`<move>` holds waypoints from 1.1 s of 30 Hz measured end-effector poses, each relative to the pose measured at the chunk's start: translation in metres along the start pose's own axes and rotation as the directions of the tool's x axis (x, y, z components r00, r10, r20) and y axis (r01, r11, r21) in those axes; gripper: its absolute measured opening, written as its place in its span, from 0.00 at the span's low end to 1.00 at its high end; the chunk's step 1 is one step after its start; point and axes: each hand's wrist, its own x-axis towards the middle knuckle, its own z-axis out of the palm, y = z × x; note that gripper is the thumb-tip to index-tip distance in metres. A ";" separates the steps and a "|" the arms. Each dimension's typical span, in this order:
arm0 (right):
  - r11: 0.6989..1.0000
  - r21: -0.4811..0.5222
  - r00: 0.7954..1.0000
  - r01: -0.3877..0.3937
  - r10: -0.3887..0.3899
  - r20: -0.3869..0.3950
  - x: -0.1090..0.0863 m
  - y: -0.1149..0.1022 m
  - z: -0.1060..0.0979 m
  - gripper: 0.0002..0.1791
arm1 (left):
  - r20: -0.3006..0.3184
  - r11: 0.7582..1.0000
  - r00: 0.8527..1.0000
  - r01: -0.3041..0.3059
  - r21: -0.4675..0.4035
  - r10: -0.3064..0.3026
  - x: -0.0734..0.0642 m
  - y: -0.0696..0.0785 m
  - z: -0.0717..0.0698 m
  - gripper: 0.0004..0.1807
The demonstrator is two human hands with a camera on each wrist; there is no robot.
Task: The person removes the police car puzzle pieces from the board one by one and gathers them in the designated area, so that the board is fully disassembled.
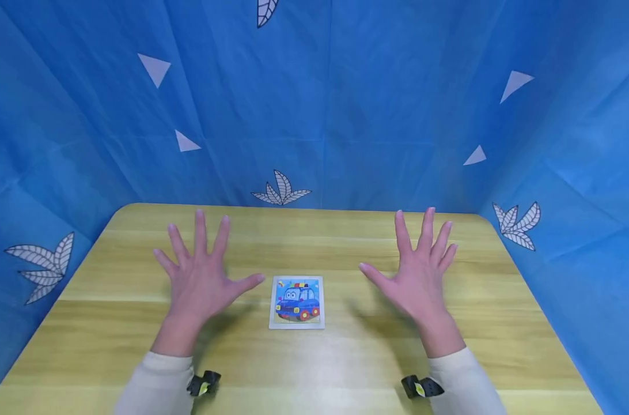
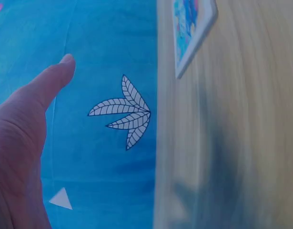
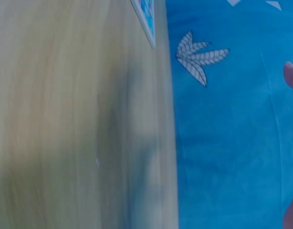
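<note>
A small square picture puzzle [image 1: 296,302] in a white frame lies on the wooden table, showing a blue cartoon police car with red wheels. To its left my left hand [image 1: 200,282] is held over the table with fingers spread, the thumb pointing toward the puzzle. My right hand [image 1: 417,279] hovers on the other side, fingers likewise spread and holding nothing. In the left wrist view, the thumb [image 2: 51,83] shows against the blue cloth, and a corner of the puzzle [image 2: 184,52] appears at the top. Only a sliver of the right hand enters the right wrist view.
The wooden table [image 1: 371,369] has rounded far corners. A blue cloth [image 1: 314,104] printed with white leaves and triangles hangs behind it and along both sides. Dark straps with small black devices [image 1: 205,383] sit at both wrists, by the light sleeves.
</note>
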 end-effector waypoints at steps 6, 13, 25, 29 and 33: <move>0.993 0.068 0.994 0.096 -0.092 -0.065 0.007 -0.011 0.013 0.62 | 0.014 0.998 0.999 0.035 -0.052 -0.034 -0.003 0.009 0.015 0.70; 0.963 0.202 0.983 0.177 -0.163 -0.087 0.010 -0.030 0.035 0.57 | 0.080 0.995 0.996 0.054 -0.089 -0.047 -0.009 0.019 0.032 0.68; 0.727 0.685 0.963 0.051 -0.218 0.160 0.010 -0.063 0.070 0.45 | 0.209 0.957 0.975 0.130 -0.260 -0.076 -0.028 0.024 0.050 0.62; 0.673 0.738 0.937 0.042 -0.283 0.205 0.012 -0.068 0.085 0.41 | 0.228 0.957 0.971 0.130 -0.259 -0.070 -0.034 0.027 0.058 0.60; 0.651 0.757 0.910 0.054 -0.345 0.231 0.011 -0.070 0.098 0.37 | 0.251 0.959 0.965 0.136 -0.249 -0.071 -0.040 0.031 0.066 0.58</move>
